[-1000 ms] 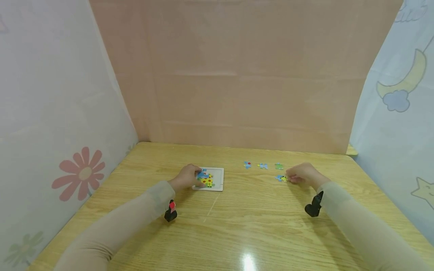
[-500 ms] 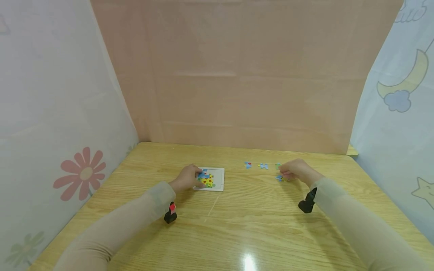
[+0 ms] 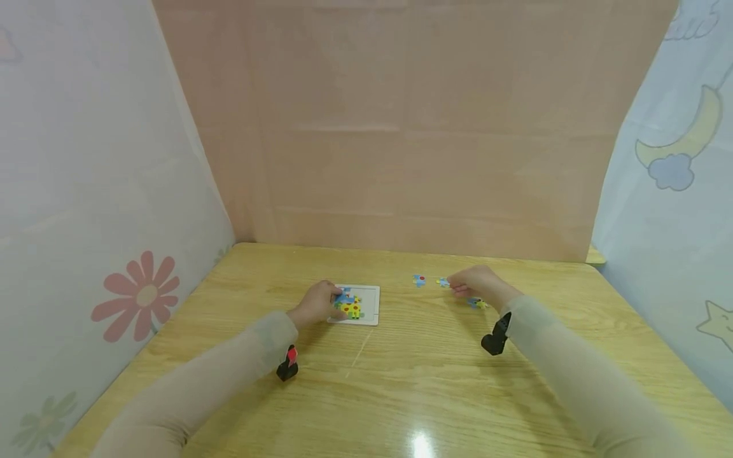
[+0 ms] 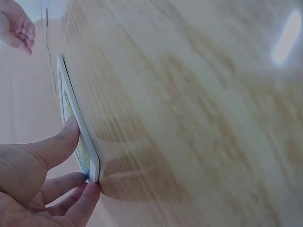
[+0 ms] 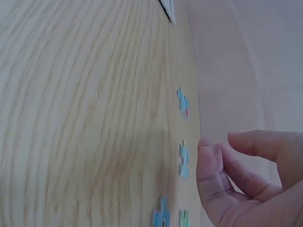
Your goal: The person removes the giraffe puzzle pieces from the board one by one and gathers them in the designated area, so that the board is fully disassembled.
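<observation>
A plain tan backdrop (image 3: 401, 159) rises along the far edge of the wood-grain surface (image 3: 355, 407). Past the left edge, a pale sheet (image 3: 80, 178) carries a red flower (image 3: 146, 294) and, nearer, a faint green one. Past the right edge, another pale sheet (image 3: 658, 248) shows a yellow crescent moon (image 3: 701, 130), blue cloud (image 3: 671, 172) and star (image 3: 720, 323) (the last partly out of view).

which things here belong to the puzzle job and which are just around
Puzzle job:
puzzle tray
left hand, gripping it
right hand
red-spotted piece
yellow-tipped piece
green piece
blue-and-yellow piece

Just around:
table
flower-print wall
moon-print wall
brown backdrop
</observation>
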`<action>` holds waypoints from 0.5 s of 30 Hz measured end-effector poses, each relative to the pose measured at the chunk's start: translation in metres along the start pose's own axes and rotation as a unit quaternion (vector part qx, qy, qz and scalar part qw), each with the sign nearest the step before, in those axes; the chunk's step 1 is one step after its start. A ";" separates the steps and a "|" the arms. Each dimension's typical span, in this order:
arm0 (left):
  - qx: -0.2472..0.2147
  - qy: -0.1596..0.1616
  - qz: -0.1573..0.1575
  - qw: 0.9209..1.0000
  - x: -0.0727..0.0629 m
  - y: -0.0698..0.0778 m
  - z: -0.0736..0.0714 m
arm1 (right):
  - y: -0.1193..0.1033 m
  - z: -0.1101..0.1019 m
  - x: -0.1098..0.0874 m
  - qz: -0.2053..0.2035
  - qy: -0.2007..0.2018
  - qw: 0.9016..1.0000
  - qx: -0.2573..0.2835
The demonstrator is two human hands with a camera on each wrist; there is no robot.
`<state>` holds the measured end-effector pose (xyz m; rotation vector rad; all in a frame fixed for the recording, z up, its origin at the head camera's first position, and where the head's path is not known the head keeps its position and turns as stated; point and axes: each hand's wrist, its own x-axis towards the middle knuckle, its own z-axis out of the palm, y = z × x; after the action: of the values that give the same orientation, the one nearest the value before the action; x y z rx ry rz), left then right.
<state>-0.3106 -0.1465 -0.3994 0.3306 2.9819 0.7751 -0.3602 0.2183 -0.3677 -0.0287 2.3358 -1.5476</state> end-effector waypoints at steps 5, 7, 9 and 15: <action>-0.008 0.000 -0.007 1.000 -0.003 0.000 0.002 | -0.006 0.010 0.001 -0.015 -0.008 1.000 -0.014; 0.001 -0.002 -0.005 1.000 -0.004 0.001 0.002 | -0.008 0.013 0.000 -0.020 -0.013 1.000 -0.019; 0.015 -0.002 0.000 1.000 -0.005 0.001 0.002 | -0.011 0.016 0.000 -0.025 -0.016 0.999 -0.021; 0.025 -0.002 0.005 1.000 -0.005 0.004 -0.001 | -0.020 0.025 0.004 -0.039 -0.028 0.999 -0.007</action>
<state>-0.3052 -0.1444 -0.3968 0.3480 3.0017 0.7004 -0.3601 0.1867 -0.3597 -0.1648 2.3282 -1.5455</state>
